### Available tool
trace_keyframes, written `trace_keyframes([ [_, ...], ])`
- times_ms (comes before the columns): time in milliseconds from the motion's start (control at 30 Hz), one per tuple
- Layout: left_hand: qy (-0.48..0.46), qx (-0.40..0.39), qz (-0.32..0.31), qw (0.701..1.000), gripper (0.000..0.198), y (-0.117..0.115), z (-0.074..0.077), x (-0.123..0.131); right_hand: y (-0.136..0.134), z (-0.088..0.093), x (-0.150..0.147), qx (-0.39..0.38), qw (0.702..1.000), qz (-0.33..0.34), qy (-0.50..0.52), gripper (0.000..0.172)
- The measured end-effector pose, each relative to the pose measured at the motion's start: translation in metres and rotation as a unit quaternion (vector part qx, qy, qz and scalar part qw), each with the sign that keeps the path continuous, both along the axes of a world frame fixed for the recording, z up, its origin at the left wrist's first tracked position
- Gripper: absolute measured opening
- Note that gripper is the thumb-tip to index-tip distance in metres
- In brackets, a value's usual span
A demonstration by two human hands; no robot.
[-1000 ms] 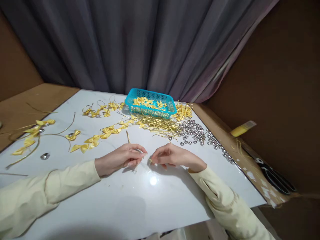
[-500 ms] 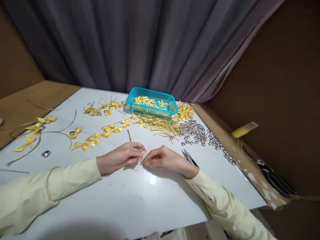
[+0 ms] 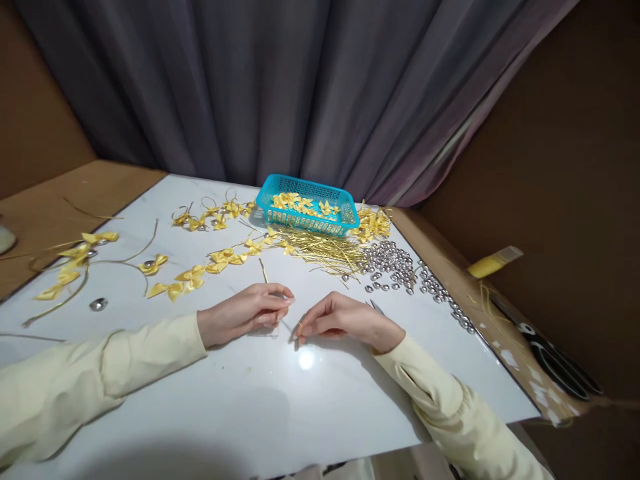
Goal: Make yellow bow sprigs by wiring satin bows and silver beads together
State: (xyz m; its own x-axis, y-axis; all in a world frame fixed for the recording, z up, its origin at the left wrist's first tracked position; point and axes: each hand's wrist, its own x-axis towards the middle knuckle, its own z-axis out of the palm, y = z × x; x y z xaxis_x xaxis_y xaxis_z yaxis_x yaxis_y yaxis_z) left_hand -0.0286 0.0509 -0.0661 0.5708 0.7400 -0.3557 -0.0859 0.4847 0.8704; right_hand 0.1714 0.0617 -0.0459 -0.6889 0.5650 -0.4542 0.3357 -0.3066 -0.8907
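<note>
My left hand (image 3: 250, 312) is closed in a pinch, and a short gold cord (image 3: 263, 270) sticks up behind its fingers. Facing it, my right hand (image 3: 343, 321) is pinched shut on something too small to name. A thin pale strip (image 3: 287, 325) shows in the gap between the fingertips. Below my left fingers is a small clear, flat piece (image 3: 265, 331), partly hidden. Small snips (image 3: 376, 307) lie behind my right wrist, mostly covered by it.
A blue basket (image 3: 307, 220) with yellow bows stands at the back. Before it lie gold cords (image 3: 325, 250), silver beads (image 3: 393, 260) and a row of yellow bows (image 3: 217, 261). Large scissors (image 3: 557, 363) and a yellow tube (image 3: 495, 262) lie at the right edge.
My right hand has drawn a little to the right, widening the gap between the hands. The whole view has shifted slightly, and the snips are more hidden.
</note>
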Motion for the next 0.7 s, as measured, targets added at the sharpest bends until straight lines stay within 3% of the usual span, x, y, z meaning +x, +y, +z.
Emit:
trace_keyframes([
  [200, 0.022, 0.025, -0.032, 0.999, 0.020, -0.004, 0.003, 0.000, 0.003, -0.002, 0.003, -0.058, 0.998, -0.016, 0.019, 0.020],
  [433, 0.173, 0.214, -0.121, 0.954, 0.027, -0.011, 0.004, 0.003, 0.004, -0.004, 0.006, -0.077, 0.997, 0.008, 0.011, 0.017],
  [700, 0.180, 0.200, -0.135, 0.954, 0.029, -0.010, 0.004, 0.002, 0.006, -0.005, 0.009, -0.101, 0.993, 0.052, 0.015, 0.018],
])
